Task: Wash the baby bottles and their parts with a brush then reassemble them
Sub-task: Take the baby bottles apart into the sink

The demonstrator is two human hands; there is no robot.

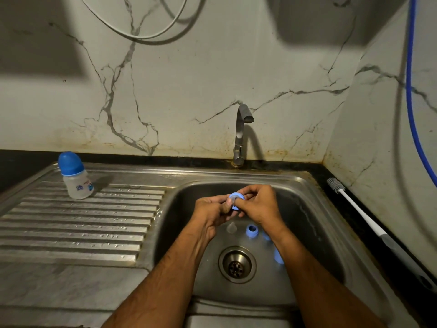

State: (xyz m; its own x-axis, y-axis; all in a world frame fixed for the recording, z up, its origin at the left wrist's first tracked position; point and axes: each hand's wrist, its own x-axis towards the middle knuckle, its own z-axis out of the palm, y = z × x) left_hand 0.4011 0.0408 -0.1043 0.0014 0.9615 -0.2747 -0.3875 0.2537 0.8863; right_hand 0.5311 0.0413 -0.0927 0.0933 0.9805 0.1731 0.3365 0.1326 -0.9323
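Observation:
Over the steel sink (314,209), my left hand (210,209) and my right hand (257,204) together hold a blue bottle ring (236,197) with a clear teat in it, fingers of both pinching its rim. On the sink floor lie a clear teat (231,227), a second blue ring (252,231) and more blue parts (278,258) partly hidden behind my right forearm. An assembled baby bottle (75,176) with a blue cap stands upright on the draining board. A white-handled bottle brush (361,210) lies on the right counter edge.
The tap (241,133) stands behind the sink with no water running. The drain (237,265) sits at the middle of the basin. The ribbed draining board (78,223) stretches to the left. A blue hose (411,91) hangs along the right wall.

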